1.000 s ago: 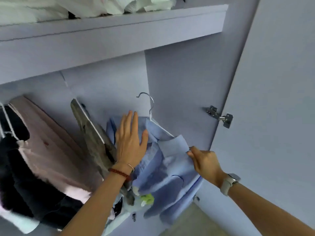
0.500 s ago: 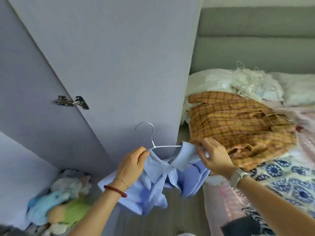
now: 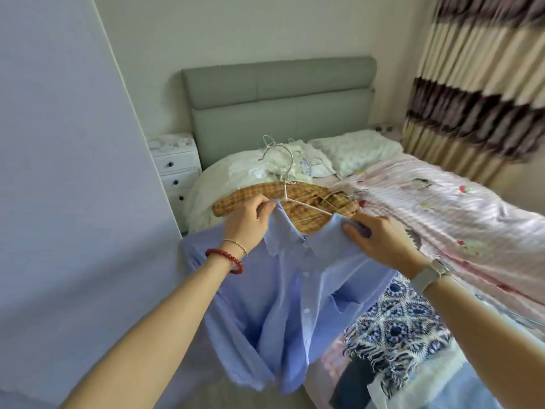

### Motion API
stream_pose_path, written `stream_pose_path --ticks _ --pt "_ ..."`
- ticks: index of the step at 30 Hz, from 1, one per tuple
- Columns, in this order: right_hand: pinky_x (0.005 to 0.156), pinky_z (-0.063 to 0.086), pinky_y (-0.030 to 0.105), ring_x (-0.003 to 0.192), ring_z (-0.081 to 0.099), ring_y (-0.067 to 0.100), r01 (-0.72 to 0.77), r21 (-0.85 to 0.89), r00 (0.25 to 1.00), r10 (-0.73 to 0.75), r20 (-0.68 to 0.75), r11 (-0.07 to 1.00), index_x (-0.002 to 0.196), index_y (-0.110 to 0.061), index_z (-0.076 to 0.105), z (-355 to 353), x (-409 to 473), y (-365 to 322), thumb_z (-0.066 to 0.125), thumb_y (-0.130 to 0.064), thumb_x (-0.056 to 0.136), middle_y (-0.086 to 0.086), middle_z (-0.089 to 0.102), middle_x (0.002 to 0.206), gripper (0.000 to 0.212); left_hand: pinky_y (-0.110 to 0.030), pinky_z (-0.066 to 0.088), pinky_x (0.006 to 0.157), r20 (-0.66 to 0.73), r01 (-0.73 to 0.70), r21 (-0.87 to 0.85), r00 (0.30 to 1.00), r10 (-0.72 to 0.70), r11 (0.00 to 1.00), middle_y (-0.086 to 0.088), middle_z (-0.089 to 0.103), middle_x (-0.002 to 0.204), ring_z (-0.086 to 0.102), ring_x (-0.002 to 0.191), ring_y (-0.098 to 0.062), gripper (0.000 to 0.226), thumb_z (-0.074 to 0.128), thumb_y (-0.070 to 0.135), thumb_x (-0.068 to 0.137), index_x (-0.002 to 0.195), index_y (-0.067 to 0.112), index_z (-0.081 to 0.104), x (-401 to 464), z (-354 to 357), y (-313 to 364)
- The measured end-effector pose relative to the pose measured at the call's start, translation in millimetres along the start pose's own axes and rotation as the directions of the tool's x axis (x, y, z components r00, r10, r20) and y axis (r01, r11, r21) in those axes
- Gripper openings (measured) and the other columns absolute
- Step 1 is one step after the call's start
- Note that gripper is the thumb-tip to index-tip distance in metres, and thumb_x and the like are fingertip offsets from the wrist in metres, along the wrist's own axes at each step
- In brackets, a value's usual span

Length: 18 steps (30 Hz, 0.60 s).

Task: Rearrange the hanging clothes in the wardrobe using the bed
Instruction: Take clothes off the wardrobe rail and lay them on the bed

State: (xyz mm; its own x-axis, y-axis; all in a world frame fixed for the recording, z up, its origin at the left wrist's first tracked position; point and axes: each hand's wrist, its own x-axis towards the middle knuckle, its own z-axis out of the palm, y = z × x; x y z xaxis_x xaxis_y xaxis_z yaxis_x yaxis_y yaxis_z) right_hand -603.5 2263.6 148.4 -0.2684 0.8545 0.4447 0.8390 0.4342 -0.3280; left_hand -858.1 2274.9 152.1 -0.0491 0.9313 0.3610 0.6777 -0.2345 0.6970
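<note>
A light blue button shirt [image 3: 295, 290] hangs on a white wire hanger [image 3: 287, 191] in front of me, above the bed's near edge. My left hand [image 3: 246, 222] pinches the shirt's left shoulder at the hanger. My right hand [image 3: 380, 240] grips the right shoulder and collar. On the bed [image 3: 442, 208] behind lies an orange plaid garment [image 3: 295, 202], and beyond it a pile of white clothes with hangers [image 3: 283, 163]. The wardrobe door [image 3: 65, 172] stands at my left; the wardrobe's inside is out of view.
A grey headboard [image 3: 280, 95] backs the bed, with a white pillow [image 3: 356, 149]. A white nightstand [image 3: 175, 166] sits between door and bed. Striped curtains [image 3: 483, 78] hang at right. A blue patterned cloth [image 3: 398, 326] and a dark garment [image 3: 354, 382] lie on the bed's near corner.
I have turned from the wardrobe to the bed, carrying the blue shirt on its hanger. Both hands now hold its shoulders spread apart, nearer the plaid garment.
</note>
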Motion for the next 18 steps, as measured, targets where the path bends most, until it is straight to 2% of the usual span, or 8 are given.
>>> stream_pose_path --ticks 2,4,8,11,14,16,18 --pt "0.05 0.033 0.031 0.05 0.041 0.021 -0.021 -0.009 0.998 0.021 0.057 1.0 0.068 -0.016 0.043 -6 9 1 0.057 -0.024 0.087 -0.007 0.036 0.049 0.025 -0.028 0.031 0.069 -0.023 -0.059 0.047 0.998 0.06 0.997 -0.012 0.064 0.097 0.057 0.091 -0.03 0.021 0.047 0.02 0.095 0.097 0.006 0.062 27 10 6" --pt "0.053 0.036 0.037 0.053 0.042 0.024 -0.041 0.007 0.994 0.04 0.107 0.999 0.07 -0.014 0.04 -6 19 0 0.055 -0.02 0.088 -0.006 0.036 0.051 0.024 -0.031 0.029 0.077 -0.057 -0.075 0.142 0.995 0.084 0.987 -0.011 0.062 0.105 0.055 0.101 -0.029 0.023 0.043 0.022 0.097 0.101 0.009 0.061 48 17 6" --pt "0.052 0.03 0.035 0.053 0.037 0.021 -0.1 0.085 0.992 0.093 0.083 0.991 0.064 -0.018 0.034 9 46 -17 0.051 -0.02 0.089 -0.003 0.036 0.053 0.03 -0.036 0.026 0.088 -0.206 -0.001 0.241 0.977 0.052 0.971 -0.011 0.062 0.108 0.051 0.106 -0.03 0.023 0.042 0.025 0.097 0.102 0.012 0.061 77 14 -7" --pt "0.051 0.027 0.033 0.053 0.034 0.02 -0.117 0.183 0.993 0.118 0.01 0.976 0.061 -0.017 0.034 29 74 -32 0.05 -0.019 0.089 -0.002 0.036 0.053 0.032 -0.039 0.027 0.091 -0.394 0.088 0.21 0.919 0.002 0.974 -0.011 0.064 0.101 0.052 0.103 -0.03 0.028 0.044 0.031 0.093 0.097 0.012 0.064 99 5 -15" --pt "0.052 0.026 0.033 0.052 0.033 0.017 -0.13 0.319 0.989 0.144 -0.021 0.939 0.063 -0.015 0.038 51 110 -36 0.051 -0.019 0.09 -0.005 0.035 0.053 0.03 -0.047 0.037 0.09 -0.549 0.014 0.174 0.831 0.085 0.985 -0.009 0.066 0.095 0.057 0.097 -0.031 0.041 0.036 0.037 0.084 0.094 0.011 0.066 130 -1 -19" --pt "0.052 0.024 0.031 0.05 0.028 0.013 -0.128 0.417 0.985 0.165 -0.054 0.9 0.059 -0.018 0.031 66 138 -34 0.051 -0.017 0.09 -0.006 0.031 0.052 0.037 -0.051 0.038 0.093 -0.574 -0.026 0.155 0.811 0.111 0.988 -0.01 0.063 0.108 0.055 0.107 -0.033 0.043 0.036 0.034 0.083 0.105 0.009 0.064 155 0 -22" --pt "0.048 0.022 0.024 0.049 0.024 0.01 -0.124 0.516 0.978 0.192 -0.082 0.848 0.058 -0.017 0.027 79 168 -27 0.051 -0.015 0.091 -0.005 0.028 0.051 0.04 -0.053 0.032 0.101 -0.547 -0.019 0.14 0.832 0.093 0.99 -0.011 0.055 0.126 0.046 0.121 -0.032 0.045 0.038 0.033 0.084 0.118 0.009 0.058 181 7 -26"
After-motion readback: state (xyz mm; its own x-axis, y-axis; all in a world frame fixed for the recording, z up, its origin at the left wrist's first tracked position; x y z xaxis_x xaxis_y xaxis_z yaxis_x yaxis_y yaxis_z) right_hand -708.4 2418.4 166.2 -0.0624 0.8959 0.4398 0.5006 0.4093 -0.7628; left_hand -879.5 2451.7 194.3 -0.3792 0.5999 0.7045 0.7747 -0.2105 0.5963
